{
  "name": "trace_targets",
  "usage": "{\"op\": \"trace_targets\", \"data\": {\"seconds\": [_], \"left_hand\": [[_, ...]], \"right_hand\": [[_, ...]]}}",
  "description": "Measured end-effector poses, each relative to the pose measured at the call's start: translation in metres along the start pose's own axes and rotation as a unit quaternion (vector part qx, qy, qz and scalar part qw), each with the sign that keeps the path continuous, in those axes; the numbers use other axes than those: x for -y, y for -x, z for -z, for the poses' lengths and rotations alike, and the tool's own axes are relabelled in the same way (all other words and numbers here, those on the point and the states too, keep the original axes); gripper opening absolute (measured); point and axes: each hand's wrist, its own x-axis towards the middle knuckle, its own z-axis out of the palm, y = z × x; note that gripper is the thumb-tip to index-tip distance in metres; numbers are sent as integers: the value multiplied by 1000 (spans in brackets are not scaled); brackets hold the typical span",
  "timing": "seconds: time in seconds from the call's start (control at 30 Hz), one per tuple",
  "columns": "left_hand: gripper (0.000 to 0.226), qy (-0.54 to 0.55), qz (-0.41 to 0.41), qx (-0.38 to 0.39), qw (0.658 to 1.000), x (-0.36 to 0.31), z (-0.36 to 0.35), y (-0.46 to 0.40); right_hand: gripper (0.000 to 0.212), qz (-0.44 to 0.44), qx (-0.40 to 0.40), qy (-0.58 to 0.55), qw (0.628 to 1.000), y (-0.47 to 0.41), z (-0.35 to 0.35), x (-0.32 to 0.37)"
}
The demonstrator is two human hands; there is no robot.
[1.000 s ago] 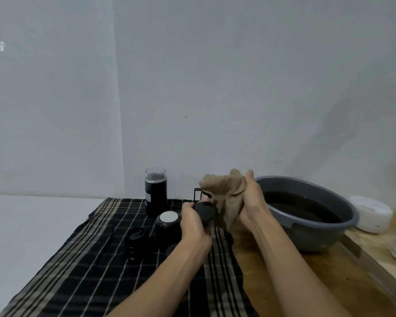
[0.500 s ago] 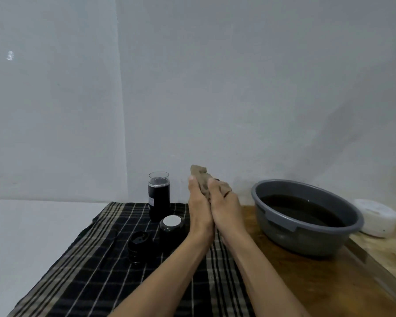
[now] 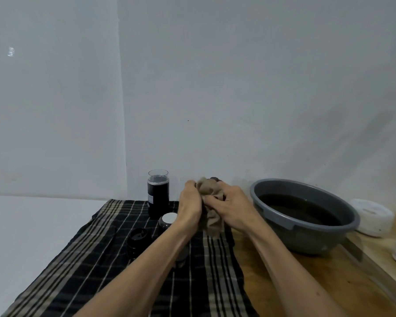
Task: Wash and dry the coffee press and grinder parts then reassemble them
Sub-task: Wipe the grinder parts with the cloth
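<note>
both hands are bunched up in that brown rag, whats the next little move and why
Probably keep rubbing, then set the part down. Both the left hand and right hand grip the brown rag around a mostly hidden dark part; other parts already sit on the plaid cloth.

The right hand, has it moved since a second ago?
Yes. The right hand has come down from beside the top of the brown cloth to grip its front, ending a little farther left of the grey basin than before.
</note>
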Motion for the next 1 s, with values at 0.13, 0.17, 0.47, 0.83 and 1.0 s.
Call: {"op": "trace_targets", "data": {"seconds": [0.13,0.17,0.47,0.83,1.0], "left_hand": [[49,-56,6,4,998,10,4,-2],[50,-49,8,15,999,11,2,-2],[49,-79,8,43,996,20,8,-4],[53,-526,-116,157,828,58,16,-7],[56,-711,-123,214,658,93,7,-13]], "right_hand": [[26,6,18,240,971,-18,5,-1],[25,24,-27,222,974,-20,1,2],[21,13,-46,183,982,-14,-12,-6],[39,-199,-154,-451,856,-8,28,-30],[33,-176,-194,-592,762,4,26,-33]]}}
